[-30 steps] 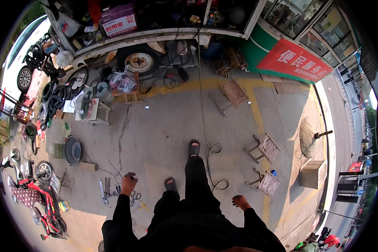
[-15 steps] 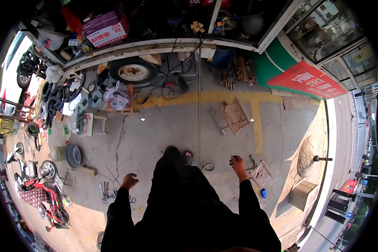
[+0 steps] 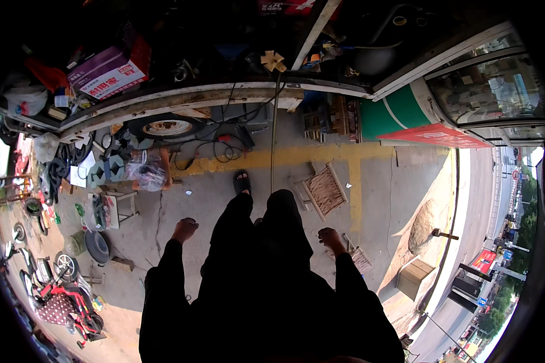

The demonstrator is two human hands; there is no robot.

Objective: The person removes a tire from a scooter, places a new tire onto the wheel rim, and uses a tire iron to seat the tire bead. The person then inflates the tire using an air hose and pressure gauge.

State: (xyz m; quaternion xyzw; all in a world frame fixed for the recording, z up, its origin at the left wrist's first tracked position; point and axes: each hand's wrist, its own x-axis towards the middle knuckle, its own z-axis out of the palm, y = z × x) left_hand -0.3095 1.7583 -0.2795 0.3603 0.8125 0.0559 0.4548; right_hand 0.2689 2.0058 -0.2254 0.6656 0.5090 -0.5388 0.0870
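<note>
My left hand [image 3: 186, 230] hangs at my left side with loosely curled fingers, and nothing shows in it. On the other side my right hand [image 3: 330, 239] is curled in the same way, with nothing visible in its fingers. Neither hand touches anything. Nearest to the right hand is a small folding stool with a woven seat [image 3: 361, 260], partly behind the hand and sleeve. A larger woven stool [image 3: 324, 192] stands farther ahead on the concrete. My sandaled foot [image 3: 243, 181] is set forward near a yellow floor line.
Ahead is a raised metal sill [image 3: 181, 100] with a wheel [image 3: 166, 127] beneath it. A hose [image 3: 274, 139] runs down from it. To the left are a plastic-wrapped bundle [image 3: 147, 172], a grey basin [image 3: 97, 247] and a red scooter [image 3: 72, 296]. A cabinet [image 3: 415, 278] and boulder [image 3: 422, 225] stand right.
I have stepped forward, so the sill, wheel and larger stool are nearer. One foot is now in front. Both hands have swung a little, and the small stool is partly covered by my right arm.
</note>
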